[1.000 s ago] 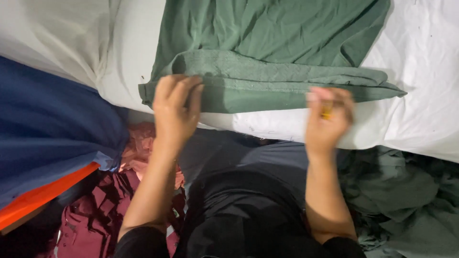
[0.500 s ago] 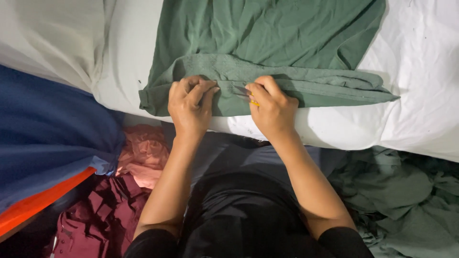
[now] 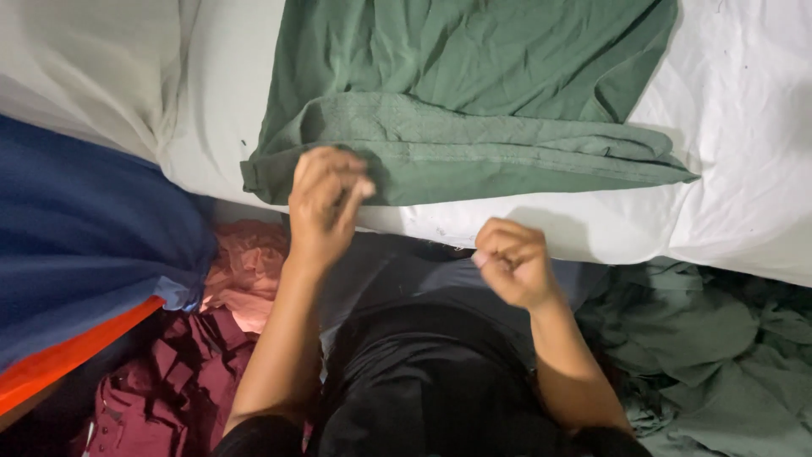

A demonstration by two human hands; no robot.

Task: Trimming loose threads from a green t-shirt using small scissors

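Far to the left of the green garment, a dark blue cloth with an orange edge drapes down, and below it, lower left of the garment, sits a heap of maroon and pink clothes. The garment itself lies spread on the white sheet, its near hem folded up into a thick band along the edge closest to the person. Now the left hand: it hovers right at the left end of that folded band, fingers curled in with the tips pinched together, and whether there's a bit of fabric or anything small between them, I can't tell. Move right and the right hand sits below the band, off the garment, over the sheet's edge, closed into a loose fist and holding nothing that shows. Further right, below the garment, a pile of rumpled green cloth waits on the floor. My read: this is mid-fold, the hem already turned. The next move would call for both hands back on the band, one at each end, gripping evenly so the fold stays straight
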